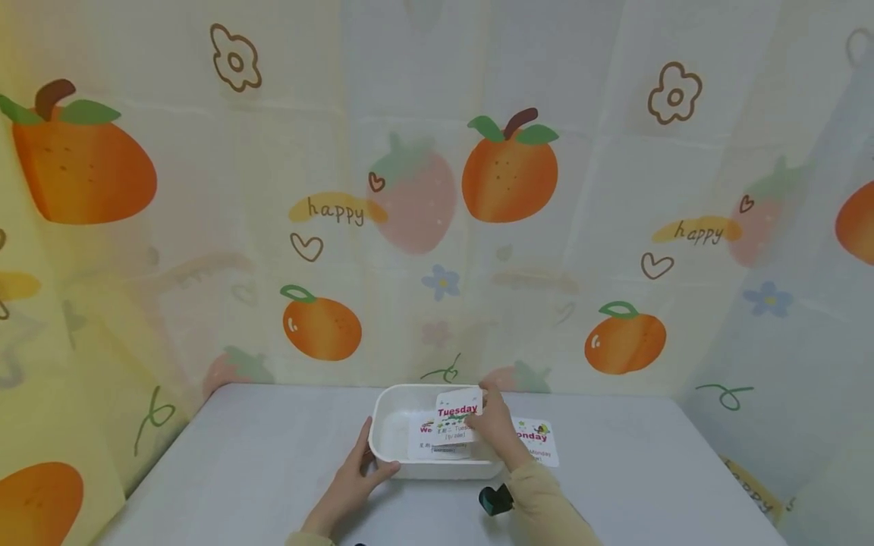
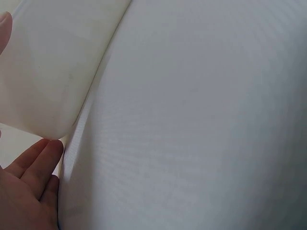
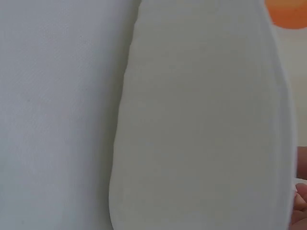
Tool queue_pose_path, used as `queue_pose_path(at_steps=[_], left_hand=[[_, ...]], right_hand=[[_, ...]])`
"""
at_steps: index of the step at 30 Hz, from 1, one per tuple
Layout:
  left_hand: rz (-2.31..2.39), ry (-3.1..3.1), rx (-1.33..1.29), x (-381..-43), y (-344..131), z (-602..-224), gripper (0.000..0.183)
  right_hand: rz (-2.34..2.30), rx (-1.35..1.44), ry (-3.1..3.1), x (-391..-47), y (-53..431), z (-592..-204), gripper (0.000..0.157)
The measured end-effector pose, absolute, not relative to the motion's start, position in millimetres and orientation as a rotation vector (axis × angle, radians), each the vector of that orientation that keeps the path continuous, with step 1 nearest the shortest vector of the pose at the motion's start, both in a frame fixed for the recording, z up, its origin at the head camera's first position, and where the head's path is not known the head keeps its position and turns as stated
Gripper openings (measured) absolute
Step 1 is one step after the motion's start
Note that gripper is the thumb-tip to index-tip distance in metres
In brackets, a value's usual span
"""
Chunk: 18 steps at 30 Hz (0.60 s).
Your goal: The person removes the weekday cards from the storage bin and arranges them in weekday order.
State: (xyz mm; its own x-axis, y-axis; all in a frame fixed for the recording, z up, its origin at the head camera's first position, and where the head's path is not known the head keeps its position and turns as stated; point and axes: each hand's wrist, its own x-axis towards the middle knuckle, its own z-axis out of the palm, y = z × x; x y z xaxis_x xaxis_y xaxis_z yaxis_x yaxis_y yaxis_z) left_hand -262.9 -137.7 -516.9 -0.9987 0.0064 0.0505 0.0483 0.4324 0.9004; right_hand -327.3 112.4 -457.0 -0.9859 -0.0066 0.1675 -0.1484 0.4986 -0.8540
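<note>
A white plastic box (image 1: 444, 471) sits on the table. My left hand (image 1: 356, 472) holds its front left corner, thumb on the front rim and fingers along the left side. In the left wrist view those fingers (image 2: 41, 165) rest against the box's lower edge. My right hand (image 1: 497, 426) pinches a white "Tuesday" card (image 1: 454, 415) by its right side, tilted up over the box. Below it, a card starting "We" (image 1: 420, 447) lies inside the box, partly covered. A "Monday" card (image 1: 542, 440) shows just right of the box, partly hidden by my right hand and wrist.
The white tabletop (image 1: 253, 470) spreads around the box. Behind it hangs a pale curtain (image 1: 410, 326) printed with oranges, strawberries and flowers. A small dark device (image 1: 495, 500) is at my right wrist. The box's wall (image 3: 201, 120) fills much of the right wrist view.
</note>
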Motion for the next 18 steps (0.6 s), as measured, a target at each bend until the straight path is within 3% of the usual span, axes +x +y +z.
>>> queue_pose_path(at_steps=[18], left_hand=[[-1.653,-2.618,-0.049,-264,-137,-518,0.098]], right_hand=[[1.783,-0.116,-2.441,-282,199,-436,0.064]])
